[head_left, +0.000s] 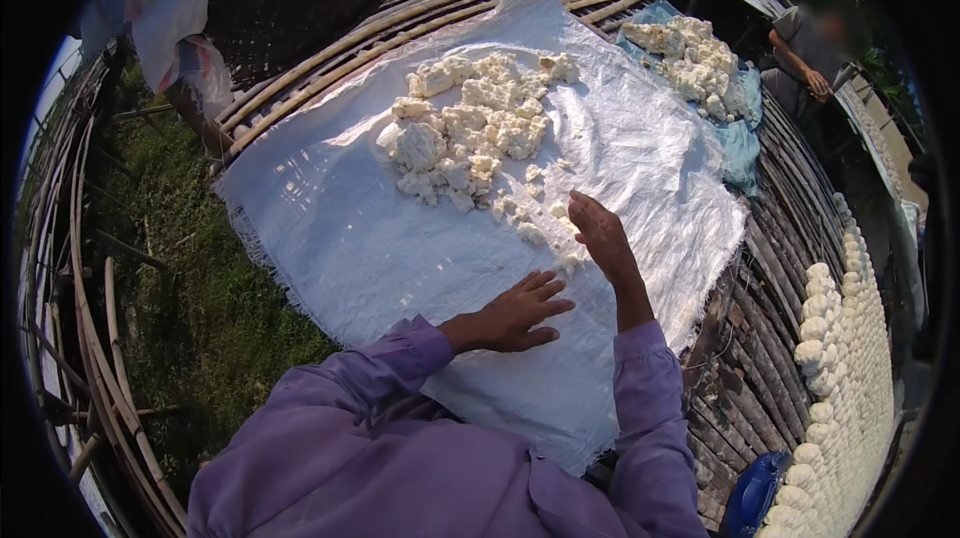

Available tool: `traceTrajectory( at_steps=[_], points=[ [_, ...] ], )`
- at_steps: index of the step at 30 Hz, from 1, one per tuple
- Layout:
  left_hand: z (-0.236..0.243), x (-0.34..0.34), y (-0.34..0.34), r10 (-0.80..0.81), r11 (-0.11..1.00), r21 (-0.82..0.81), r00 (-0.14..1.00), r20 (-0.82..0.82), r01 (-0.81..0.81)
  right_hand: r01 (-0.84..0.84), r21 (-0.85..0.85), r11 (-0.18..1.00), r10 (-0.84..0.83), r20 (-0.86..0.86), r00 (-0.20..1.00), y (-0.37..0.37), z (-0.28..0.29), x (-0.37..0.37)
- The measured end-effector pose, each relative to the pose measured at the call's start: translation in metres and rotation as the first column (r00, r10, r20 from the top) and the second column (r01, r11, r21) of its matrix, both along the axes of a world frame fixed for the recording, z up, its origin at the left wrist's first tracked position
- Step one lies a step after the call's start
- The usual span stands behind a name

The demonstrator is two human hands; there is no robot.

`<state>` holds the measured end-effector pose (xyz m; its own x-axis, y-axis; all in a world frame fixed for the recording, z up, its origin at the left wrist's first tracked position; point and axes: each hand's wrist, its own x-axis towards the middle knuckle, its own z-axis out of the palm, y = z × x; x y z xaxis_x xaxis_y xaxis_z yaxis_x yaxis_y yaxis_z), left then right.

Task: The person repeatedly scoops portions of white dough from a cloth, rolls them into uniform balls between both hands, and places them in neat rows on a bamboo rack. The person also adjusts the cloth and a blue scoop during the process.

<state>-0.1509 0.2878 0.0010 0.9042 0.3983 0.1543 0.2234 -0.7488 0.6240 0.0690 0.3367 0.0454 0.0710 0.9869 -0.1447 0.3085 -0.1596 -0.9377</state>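
While the crumbly white heap (478, 128) tapers toward the person, the left hand (512, 317) spreads wide, the right hand (604, 238) narrower.

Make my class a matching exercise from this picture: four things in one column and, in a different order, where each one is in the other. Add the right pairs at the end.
Things
1. larger crumbly pale heap
2. smaller crumbly pale heap
3. round pale lumps
4. left hand

Places
A. in dense rows down the right side
B. over the near part of the white woven sheet
C. on a blue-green sheet, toward the upper right
D. on the far part of the white woven sheet

Right pairs: 1-D, 2-C, 3-A, 4-B
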Motion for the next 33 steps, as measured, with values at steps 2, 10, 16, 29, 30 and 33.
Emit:
traceTrajectory(
  at_steps=[2,10,16,29,30,33],
  points=[
    [-0.002,-0.051,0.012,0.134,0.990,0.039,0.991,-0.020,-0.133,-0.128,0.035,0.991,0.122,0.137,0.983,0.044,-0.002,-0.050],
    [-0.014,-0.181,0.035,0.467,0.878,0.186,0.875,-0.127,-0.441,-0.326,0.166,0.931,0.150,0.639,0.755,0.186,-0.028,-0.235],
    [-0.028,-0.188,0.034,0.466,0.873,0.194,0.882,-0.064,-0.447,-0.271,0.122,0.955,0.064,0.806,0.588,0.204,-0.063,-0.266],
    [-0.029,-0.189,0.034,0.439,0.881,0.206,0.898,-0.024,-0.426,-0.134,0.232,0.963,-0.027,0.583,0.812,0.122,-0.003,-0.174],
    [-0.029,-0.188,0.035,0.432,0.887,0.198,0.901,-0.041,-0.416,-0.143,0.207,0.968,-0.042,0.692,0.721,0.110,-0.013,-0.179],
    [-0.025,-0.187,0.037,0.426,0.890,0.210,0.903,-0.059,-0.406,-0.142,0.174,0.974,-0.063,0.818,0.572,0.095,-0.050,-0.193]
  ],
)
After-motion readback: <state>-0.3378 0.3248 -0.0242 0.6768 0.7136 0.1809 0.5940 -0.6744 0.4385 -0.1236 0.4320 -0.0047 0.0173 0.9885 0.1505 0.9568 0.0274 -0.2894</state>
